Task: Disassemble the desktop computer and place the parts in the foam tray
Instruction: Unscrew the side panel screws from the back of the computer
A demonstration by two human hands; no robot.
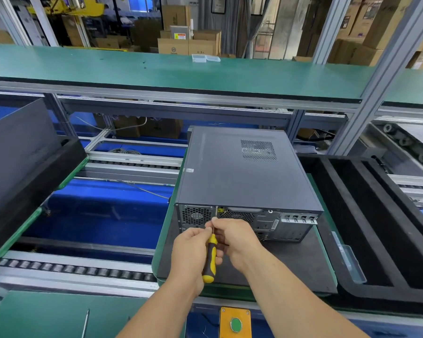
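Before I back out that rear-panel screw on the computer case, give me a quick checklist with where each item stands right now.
1. Screwdriver in hand: ok, left hand grips the yellow-and-black handle.
2. Shaft steadied: ok, right hand pinches it near the tip.
3. Tip seated in the screw: cannot tell, fingers hide it.
4. Computer case stable: ok, lying flat on the dark mat, rear panel facing the person.
5. Foam tray ready: ok, on the right with open slots.
6. Side cover off: not ok, case is closed.
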